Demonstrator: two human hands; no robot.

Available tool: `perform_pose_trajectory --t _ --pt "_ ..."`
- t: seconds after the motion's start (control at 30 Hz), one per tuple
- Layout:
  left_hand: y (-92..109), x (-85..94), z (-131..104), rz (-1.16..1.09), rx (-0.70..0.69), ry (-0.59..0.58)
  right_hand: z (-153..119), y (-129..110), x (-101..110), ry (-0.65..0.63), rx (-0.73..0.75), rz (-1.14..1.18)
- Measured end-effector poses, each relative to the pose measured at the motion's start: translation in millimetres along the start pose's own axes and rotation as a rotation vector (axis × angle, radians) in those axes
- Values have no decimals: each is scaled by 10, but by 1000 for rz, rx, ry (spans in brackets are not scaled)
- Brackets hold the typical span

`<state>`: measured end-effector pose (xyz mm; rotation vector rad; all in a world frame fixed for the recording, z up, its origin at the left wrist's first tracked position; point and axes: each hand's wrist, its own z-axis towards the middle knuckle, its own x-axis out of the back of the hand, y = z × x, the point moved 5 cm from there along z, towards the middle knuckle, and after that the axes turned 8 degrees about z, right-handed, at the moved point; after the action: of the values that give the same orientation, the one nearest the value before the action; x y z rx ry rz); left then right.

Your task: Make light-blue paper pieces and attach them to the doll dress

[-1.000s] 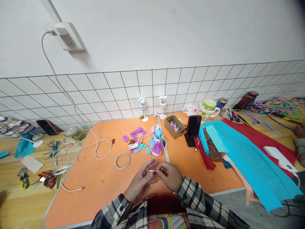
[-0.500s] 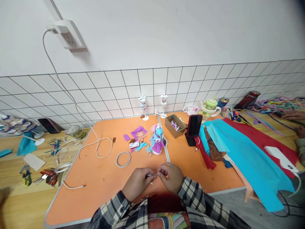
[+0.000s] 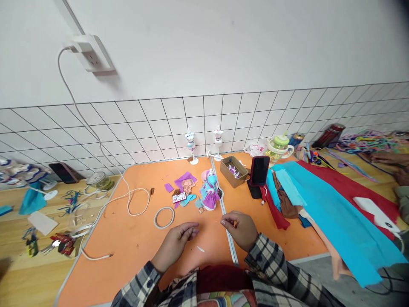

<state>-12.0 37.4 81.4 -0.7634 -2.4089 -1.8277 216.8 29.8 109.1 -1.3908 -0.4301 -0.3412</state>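
nearby, a thin white strip (image 3: 200,249) lies on the orange worktop (image 3: 128,264); beside it the left hand (image 3: 174,244) curls, its grip's contents unclear, while the right hand's (image 3: 242,230) grip is pinched narrow. beyond stands a turquoise-and-purple-dressed small white mannequin (image 3: 211,194).

- Bench (image 3: 134,247): orange
- Shirt sleeve (image 3: 270,261): dark-and-white plaid (bold checks)
- Small strip (image 3: 200,249): white
- Miniature dress (image 3: 210,198): purple skirt, light-blue top
- Long cloth (image 3: 332,213): bright blue

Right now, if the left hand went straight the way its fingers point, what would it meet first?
Probably the right hand, whose bent fingers face the left hand across a bare strip of flat orange tabletop. Their heights are hard to judge from this view, so it might pass over or under.
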Motion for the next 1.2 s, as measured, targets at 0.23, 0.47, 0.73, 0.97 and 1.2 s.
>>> perform_pose_trajectory --t 0.23,0.47,0.73,0.97,1.2 --pt "211 -124 24 -145 -38 88 -7 -248 -78 -48 232 -174" --pt "437 -200 35 211 -130 132 -65 -350 -147 -48 380 -251" --pt "368 -206 64 15 -106 64 -23 -182 -94 20 188 -172" --pt "347 -295 88 3 -76 13 -76 -370 -154 7 376 -164" --pt "294 -369 40 -142 2 -57 9 -198 -324 -131 169 -150"
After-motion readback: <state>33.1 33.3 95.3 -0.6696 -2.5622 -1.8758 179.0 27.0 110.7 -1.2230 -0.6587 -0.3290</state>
